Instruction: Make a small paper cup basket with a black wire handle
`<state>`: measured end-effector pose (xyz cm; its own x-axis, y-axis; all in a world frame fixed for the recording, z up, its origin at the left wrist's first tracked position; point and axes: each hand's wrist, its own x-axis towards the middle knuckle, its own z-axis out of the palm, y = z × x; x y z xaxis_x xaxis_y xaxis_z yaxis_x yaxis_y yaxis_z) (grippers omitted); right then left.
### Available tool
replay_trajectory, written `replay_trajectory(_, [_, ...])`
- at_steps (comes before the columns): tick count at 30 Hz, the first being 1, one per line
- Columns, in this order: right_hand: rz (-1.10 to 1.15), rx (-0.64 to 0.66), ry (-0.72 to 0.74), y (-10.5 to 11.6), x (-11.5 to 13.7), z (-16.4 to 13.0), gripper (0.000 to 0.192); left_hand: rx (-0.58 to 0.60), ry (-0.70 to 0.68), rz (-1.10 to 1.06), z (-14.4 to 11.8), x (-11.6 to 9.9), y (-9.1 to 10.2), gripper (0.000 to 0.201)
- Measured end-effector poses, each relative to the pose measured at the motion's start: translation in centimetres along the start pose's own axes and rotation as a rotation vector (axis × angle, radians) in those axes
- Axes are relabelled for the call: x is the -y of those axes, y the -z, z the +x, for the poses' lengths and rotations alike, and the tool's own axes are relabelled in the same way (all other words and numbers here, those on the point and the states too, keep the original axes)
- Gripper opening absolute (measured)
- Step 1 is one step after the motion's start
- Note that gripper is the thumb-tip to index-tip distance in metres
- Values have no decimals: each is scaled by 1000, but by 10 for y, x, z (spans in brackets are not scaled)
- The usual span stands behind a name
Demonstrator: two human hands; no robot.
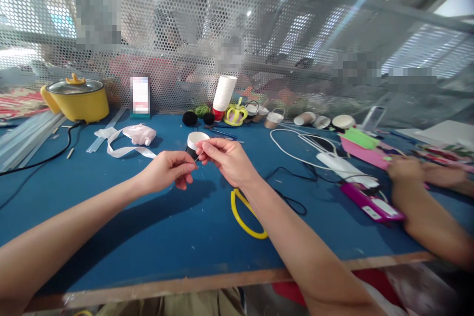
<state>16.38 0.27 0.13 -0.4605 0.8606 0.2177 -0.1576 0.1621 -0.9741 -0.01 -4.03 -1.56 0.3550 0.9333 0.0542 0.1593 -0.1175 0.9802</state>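
My left hand (166, 170) and my right hand (229, 160) are raised close together over the blue table, both closed in a pinch. Between their fingertips runs a thin pale strand (197, 158), too fine to tell whether it is thread or wire. Just behind the fingers is a small cup (198, 137), white at the rim and wrapped in black lower down, partly hidden by my right hand. A curved yellow tube (244, 227) lies on the table under my right forearm. Left of the cup sits a bundle of white ribbon (138, 134).
A yellow electric pot (79, 103), clear glue sticks (33, 136) and a lit phone (139, 96) stand left. Stacked paper cups (224, 93) and a yellow crown-like basket (236, 113) are behind. Cables and a purple box (370, 202) lie right, near another person's hands (407, 173).
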Motion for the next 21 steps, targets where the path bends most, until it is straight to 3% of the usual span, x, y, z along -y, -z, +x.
replay_trajectory(9, [-29, 44, -8, 1, -1, 0, 21, -38, -3, 22, 0, 5, -2, 19])
replay_trajectory(21, [-104, -53, 104, -5, -4, -1, 19, 21, 35, -62, -1, -1, -4, 21])
